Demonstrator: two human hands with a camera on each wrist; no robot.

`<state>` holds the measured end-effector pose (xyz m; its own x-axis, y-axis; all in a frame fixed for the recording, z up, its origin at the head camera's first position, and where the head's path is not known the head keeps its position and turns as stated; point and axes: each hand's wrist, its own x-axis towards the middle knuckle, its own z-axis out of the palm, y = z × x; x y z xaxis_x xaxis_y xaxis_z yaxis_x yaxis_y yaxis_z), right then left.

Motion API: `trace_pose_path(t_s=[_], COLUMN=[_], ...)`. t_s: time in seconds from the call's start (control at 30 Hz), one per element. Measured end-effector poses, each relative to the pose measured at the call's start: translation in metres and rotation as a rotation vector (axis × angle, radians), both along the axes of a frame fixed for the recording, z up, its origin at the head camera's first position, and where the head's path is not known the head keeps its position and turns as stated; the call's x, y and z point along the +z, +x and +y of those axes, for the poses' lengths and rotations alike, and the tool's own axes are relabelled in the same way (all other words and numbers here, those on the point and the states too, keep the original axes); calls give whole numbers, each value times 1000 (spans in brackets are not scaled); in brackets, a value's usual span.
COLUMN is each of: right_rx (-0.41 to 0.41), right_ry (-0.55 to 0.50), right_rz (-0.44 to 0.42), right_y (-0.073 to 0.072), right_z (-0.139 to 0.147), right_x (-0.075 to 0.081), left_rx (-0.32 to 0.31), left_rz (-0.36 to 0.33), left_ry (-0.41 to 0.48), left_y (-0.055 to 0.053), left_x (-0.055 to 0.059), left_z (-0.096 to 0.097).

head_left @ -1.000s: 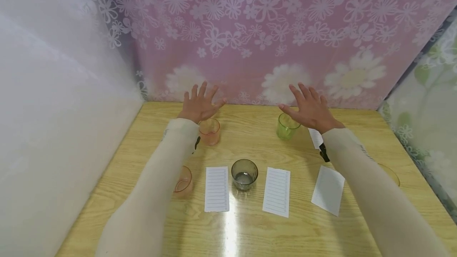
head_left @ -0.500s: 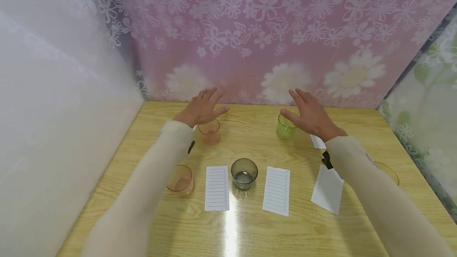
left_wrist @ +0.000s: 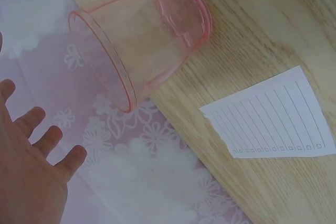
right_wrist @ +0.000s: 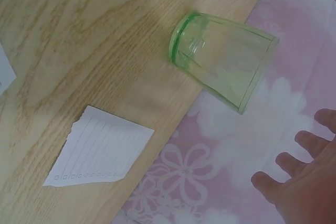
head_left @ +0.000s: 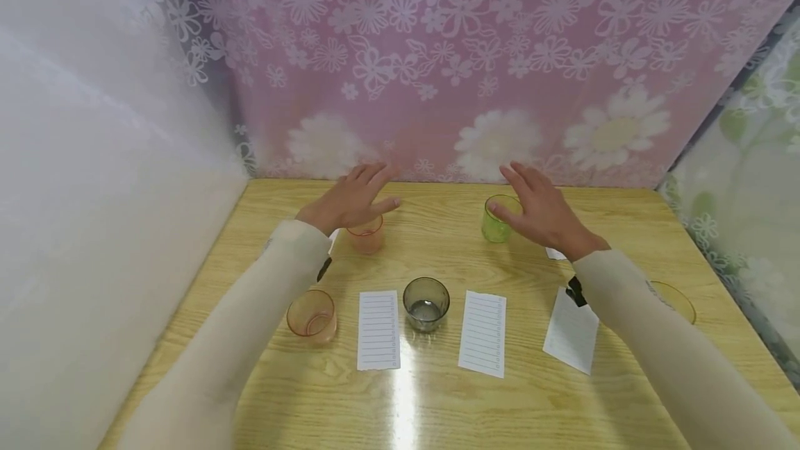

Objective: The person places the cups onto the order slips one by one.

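Observation:
My left hand [head_left: 351, 200] hovers over the back left of the table, fingers spread and holding nothing. Just below it stands a pink glass [left_wrist: 142, 35], partly covered by the hand in the head view. On the other side my right hand [head_left: 539, 210] is held with fingers extended above a green glass [right_wrist: 223, 56], its thumb overlapping the rim in the head view. A lined paper slip [left_wrist: 273, 119] lies beside the pink glass, and another paper slip [right_wrist: 100, 148] lies near the green one.
Nearer the front stand a second pink glass [head_left: 312, 317], a grey glass [head_left: 426, 304] and, behind the right forearm, a yellow glass [head_left: 678, 301]. Between them lie a left slip [head_left: 378, 330], a middle slip [head_left: 482, 334] and a right slip [head_left: 571, 335]. A flowered curtain [head_left: 425, 89] borders the back edge.
Both hands have lowered a little toward the two back glasses. The left forearm has swung left, showing more of the front pink glass. The glasses and slips stay put.

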<state>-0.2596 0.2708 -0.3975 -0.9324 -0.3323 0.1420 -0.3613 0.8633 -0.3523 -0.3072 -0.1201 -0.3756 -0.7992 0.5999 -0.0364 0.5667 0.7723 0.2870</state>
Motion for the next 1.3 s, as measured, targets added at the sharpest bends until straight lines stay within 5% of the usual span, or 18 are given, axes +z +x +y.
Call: trace_pose_path(t_s=[0.7, 1.3], right_rx=[38, 97], right_ry=[1, -48], right_rz=[-18, -47], right_y=[31, 51], right_z=[-1, -4], right_x=[-10, -21], left_rx=[-124, -167], left_rz=[15, -68], left_ry=[12, 29], left_y=[22, 42], left_x=[-5, -6], left_z=[8, 8])
